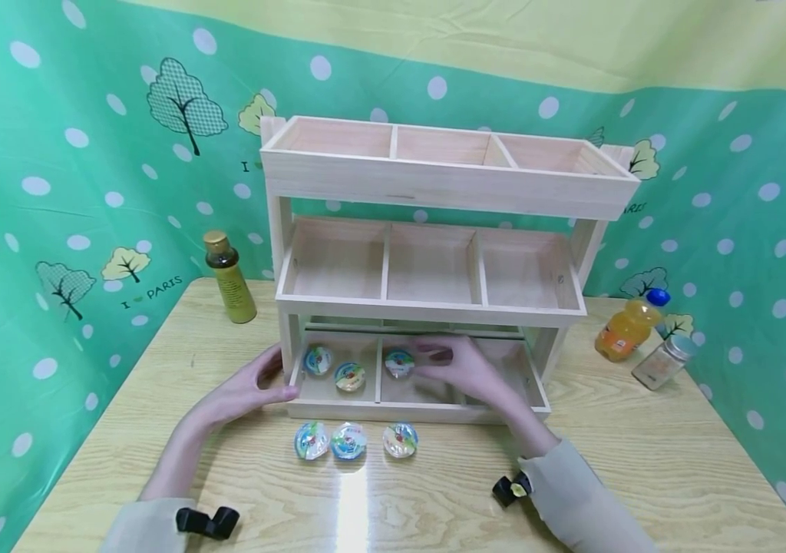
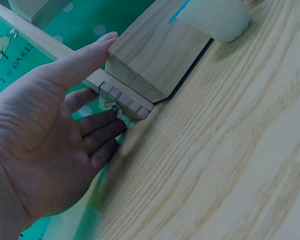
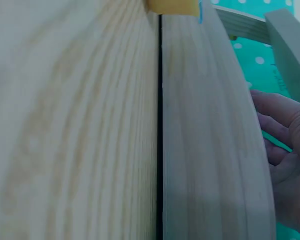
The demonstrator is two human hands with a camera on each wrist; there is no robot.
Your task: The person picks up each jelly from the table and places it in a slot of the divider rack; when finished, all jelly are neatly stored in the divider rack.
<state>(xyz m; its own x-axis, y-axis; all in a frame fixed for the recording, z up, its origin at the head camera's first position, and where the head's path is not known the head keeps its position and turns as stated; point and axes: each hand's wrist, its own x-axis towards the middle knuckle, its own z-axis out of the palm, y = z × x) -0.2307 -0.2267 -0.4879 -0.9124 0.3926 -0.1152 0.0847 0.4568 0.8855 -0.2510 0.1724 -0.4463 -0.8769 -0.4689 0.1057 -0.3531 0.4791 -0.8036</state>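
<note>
A pale wooden three-tier shelf (image 1: 434, 307) stands on the table. My left hand (image 1: 249, 389) is at its lower left corner; the thumb touches the bottom tray's edge, and the fingers (image 2: 97, 122) lie loosely beside the side post near a wing nut (image 2: 114, 107). Inside the bottom tray's middle compartment, my right hand (image 1: 458, 367) has thumb and fingers spread just right of a small sealed cup (image 1: 399, 364). Whether a fingertip touches that cup is unclear. The left compartment holds two similar cups, one blue-topped (image 1: 318, 359) and one yellowish (image 1: 349, 377).
In front of the shelf lie three more cups: two side by side (image 1: 312, 441) and another (image 1: 401, 440) further right. A green-labelled bottle (image 1: 230, 280) stands left of the shelf. To the right are an orange drink bottle (image 1: 630, 329) and a clear jar (image 1: 664, 362).
</note>
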